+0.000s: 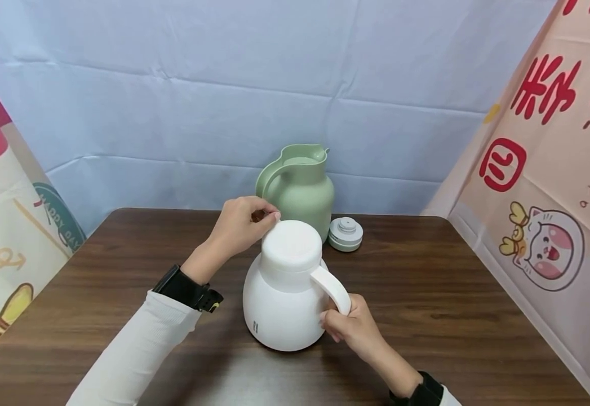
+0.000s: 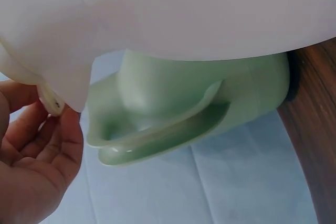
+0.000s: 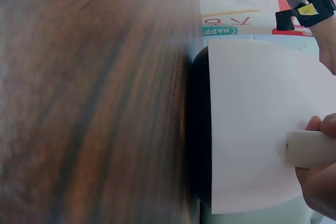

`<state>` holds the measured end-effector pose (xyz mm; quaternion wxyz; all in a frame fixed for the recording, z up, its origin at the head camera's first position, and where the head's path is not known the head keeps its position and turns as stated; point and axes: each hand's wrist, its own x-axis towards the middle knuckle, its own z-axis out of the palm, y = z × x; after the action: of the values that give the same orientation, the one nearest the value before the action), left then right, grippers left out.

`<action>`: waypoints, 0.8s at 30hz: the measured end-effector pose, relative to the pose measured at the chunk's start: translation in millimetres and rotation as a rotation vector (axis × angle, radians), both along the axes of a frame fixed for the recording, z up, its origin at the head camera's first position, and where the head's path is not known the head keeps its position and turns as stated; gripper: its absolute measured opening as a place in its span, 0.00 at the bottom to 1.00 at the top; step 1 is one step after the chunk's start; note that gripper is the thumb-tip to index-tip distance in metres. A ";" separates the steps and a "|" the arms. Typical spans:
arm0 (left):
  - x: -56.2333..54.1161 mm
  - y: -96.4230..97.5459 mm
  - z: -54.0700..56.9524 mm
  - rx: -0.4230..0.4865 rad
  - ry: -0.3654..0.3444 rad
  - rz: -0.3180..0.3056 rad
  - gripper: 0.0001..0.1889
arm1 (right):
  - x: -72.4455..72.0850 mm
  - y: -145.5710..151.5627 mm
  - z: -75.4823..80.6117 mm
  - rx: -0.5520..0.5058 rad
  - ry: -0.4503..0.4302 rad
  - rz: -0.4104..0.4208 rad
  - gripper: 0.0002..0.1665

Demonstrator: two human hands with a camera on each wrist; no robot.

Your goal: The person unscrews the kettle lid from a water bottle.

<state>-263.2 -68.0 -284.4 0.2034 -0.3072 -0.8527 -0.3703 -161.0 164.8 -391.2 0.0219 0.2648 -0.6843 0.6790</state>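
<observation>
A white thermos jug (image 1: 284, 316) stands upright on the brown table, its white lid (image 1: 292, 242) seated on the neck. My right hand (image 1: 354, 328) grips the jug's handle (image 1: 332, 287) near its lower end. On the far left side of the lid, the fingers of my left hand (image 1: 244, 224) pinch a small off-white tab (image 2: 51, 99), best seen in the left wrist view. Behind the white jug is a pale green jug (image 1: 300, 194), lidless at the top, with its handle toward the left.
A round white-and-green lid (image 1: 345, 234) lies on the wood-grain table (image 1: 406, 282), right beside the green jug. Pale blue cloth (image 1: 198, 113) hangs along the back. Printed cloths (image 1: 543, 186) flank the table on both sides.
</observation>
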 end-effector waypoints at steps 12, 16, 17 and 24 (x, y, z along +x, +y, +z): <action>9.3 -16.2 -12.1 0.140 0.096 -0.052 0.04 | -0.5 0.1 0.1 -0.004 0.015 0.011 0.17; 14.9 -21.1 -15.3 0.178 0.116 -0.057 0.03 | 0.0 -0.5 0.7 0.001 0.008 0.008 0.17; 16.7 -22.4 -15.9 0.188 0.116 -0.063 0.02 | 0.2 -0.6 0.7 0.001 0.003 0.004 0.17; 27.7 -30.4 -15.3 0.188 0.145 -0.161 0.03 | 0.6 -0.6 2.0 0.001 0.003 -0.008 0.18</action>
<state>-235.6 -98.5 -299.7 0.2621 -0.3803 -0.7697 -0.4407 -160.4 164.2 -389.2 0.0254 0.2629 -0.6858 0.6781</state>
